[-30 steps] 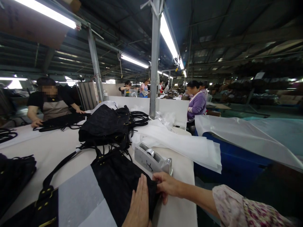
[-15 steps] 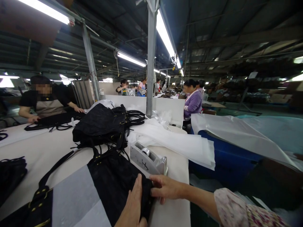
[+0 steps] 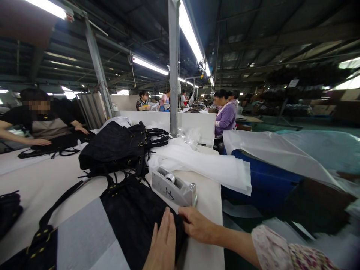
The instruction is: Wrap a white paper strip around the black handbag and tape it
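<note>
- Because the white table (image 3: 42, 180) carries so much, the risks start with its crowding: the black bag (image 3: 135, 221) under the person's hands lies at the near right corner, close to the table's right edge, and a hard push to the right could slide it off.
- Behind that bag sits a pile of black bags (image 3: 115, 148), whose loose straps trail toward it; a tug on the near bag could snag them and drag the pile.
- Right of the pile, white sheets (image 3: 202, 167) overhang the table's edge and could slip down if brushed.
- A pale paper sheet (image 3: 84, 240) lies across the bag's left part; smoothing with too much force could crease or shift it.
- Just beyond the bag stands a tape dispenser (image 3: 174, 187), near the right hand (image 3: 197, 225), whose fingers curl to pinch the bag's right edge; its cutter could nick a knuckle.
- Flat on the bag, the left hand (image 3: 163, 243) keeps its fingers pressed together; it could lose hold if the fabric slides.
</note>
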`<state>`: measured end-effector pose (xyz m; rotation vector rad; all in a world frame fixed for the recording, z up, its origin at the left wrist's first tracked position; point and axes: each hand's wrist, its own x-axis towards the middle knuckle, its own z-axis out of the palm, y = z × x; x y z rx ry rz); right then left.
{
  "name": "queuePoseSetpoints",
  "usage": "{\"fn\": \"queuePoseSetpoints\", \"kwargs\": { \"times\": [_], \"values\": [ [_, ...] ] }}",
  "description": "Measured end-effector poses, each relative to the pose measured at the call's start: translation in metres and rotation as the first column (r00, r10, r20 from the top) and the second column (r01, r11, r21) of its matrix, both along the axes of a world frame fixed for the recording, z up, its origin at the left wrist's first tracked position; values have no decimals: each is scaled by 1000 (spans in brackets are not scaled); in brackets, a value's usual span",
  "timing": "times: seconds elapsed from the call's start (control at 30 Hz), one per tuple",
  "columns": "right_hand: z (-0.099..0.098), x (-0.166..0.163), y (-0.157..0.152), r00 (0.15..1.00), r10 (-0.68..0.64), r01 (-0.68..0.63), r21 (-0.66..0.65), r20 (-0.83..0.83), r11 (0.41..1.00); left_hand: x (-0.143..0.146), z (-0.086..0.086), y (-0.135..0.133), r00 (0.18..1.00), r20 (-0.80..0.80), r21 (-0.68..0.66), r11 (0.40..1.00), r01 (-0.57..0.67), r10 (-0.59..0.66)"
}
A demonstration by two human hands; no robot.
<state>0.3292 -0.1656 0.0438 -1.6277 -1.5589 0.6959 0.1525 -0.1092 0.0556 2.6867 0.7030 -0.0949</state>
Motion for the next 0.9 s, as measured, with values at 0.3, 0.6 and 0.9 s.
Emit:
{"fn": "queuePoseSetpoints", "kwargs": {
  "times": [0.3, 0.6, 0.9],
  "values": [
    [30, 31, -1, 909, 183, -335, -392, -375, 857, 10, 37, -6, 949, -313, -45, 998, 34, -47],
    [88, -34, 1, 885, 388, -452, 272, 257, 850, 9, -29, 20, 986, 122, -71, 990, 126, -116],
    [-7, -26, 25, 827, 330, -460, 212, 455, 862, -11, -29, 32, 998, 31, -240, 970, -41, 50]
  ]
}}
